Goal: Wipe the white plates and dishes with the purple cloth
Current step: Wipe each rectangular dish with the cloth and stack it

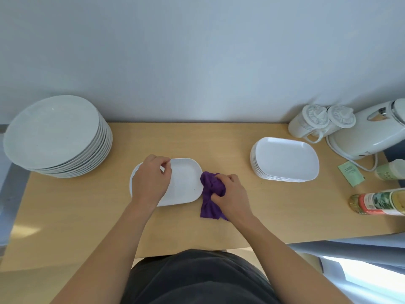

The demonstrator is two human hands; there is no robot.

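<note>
Gripping the purple cloth in a bunch with the right hand, fingers clenched round the crumpled fabric. Trails a loose end over the wooden table toward the body. Sits just off the right end of the white dish, touching or almost touching its rim; cannot tell which. Steadying that dish with the left hand, laid over its left part, fingers curled onto the far rim in a grasp. Lies flat and right way up at the middle of the table. Flanked at far left by a tall stack of round plates, well apart, and at right by a lower stack of oblong dishes of the same shape. Beyond that stack, against the wall: two white lidded jugs side by side and a white kettle, cord looping on the table. Near the right edge: a green packet, a small pale jar, and a bottle lying on its side, label red and green.
</note>
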